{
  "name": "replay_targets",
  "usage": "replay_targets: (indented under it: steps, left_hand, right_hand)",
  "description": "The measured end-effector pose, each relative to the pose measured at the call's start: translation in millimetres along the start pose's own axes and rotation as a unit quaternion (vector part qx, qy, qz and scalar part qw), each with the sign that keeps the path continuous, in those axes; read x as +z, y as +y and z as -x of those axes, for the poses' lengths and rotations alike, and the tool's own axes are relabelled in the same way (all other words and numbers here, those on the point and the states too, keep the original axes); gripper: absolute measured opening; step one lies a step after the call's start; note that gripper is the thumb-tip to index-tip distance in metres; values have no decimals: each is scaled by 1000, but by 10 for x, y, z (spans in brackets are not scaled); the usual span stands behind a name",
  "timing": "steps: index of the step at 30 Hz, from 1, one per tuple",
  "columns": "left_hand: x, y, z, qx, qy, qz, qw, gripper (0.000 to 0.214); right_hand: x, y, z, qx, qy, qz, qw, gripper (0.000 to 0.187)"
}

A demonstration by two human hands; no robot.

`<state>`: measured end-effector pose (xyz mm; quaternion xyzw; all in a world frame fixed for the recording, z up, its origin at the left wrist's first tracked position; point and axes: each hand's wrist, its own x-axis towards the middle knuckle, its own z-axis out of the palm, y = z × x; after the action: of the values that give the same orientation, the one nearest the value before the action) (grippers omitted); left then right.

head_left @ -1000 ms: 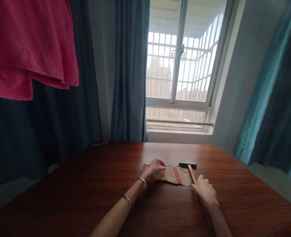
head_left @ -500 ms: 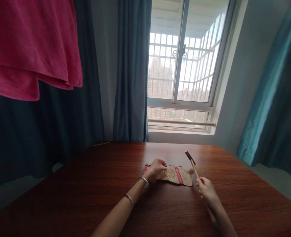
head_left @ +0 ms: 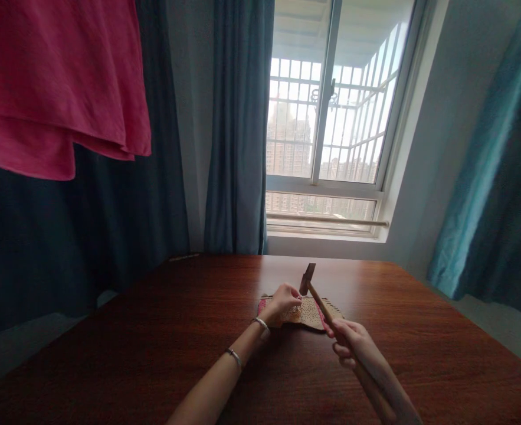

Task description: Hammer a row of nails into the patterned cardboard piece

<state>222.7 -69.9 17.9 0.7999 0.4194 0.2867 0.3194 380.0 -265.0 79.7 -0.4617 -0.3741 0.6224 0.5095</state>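
Observation:
My right hand (head_left: 353, 342) is wrapped round the wooden handle of a hammer (head_left: 320, 304). The hammer's metal head is raised just right of my left fingertips, above a flat tan insole-shaped piece (head_left: 307, 316) with dark dots and pink bands. That piece lies on the table, partly covered by both hands. My left hand (head_left: 287, 298) is at its left part, thumb and fingers pinched together; what they hold is too small to make out. Two bracelets circle the left wrist and forearm.
The brown wooden table (head_left: 154, 342) runs up to the wall under a barred window (head_left: 326, 118). Blue curtains (head_left: 238, 130) hang on both sides. A pink cloth (head_left: 61, 88) hangs at the upper left. A thin object (head_left: 184, 257) lies at the table's far left edge.
My right hand has moved left with the hammer, bringing its head from right of the dotted piece to beside my left fingers. My left hand keeps its pinch in nearly the same place.

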Motion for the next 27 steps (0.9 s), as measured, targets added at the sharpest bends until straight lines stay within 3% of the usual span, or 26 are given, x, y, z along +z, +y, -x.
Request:
replay_targets:
  steps: [15, 27]
  left_hand:
    - [30, 11, -8, -25, 14, 6, 1000, 28]
    - [40, -1, 10, -24, 34, 27, 999, 26]
  right_hand:
    - [48, -35, 31, -24, 23, 23, 999, 48]
    - [52, 10, -16, -20, 25, -22, 999, 49]
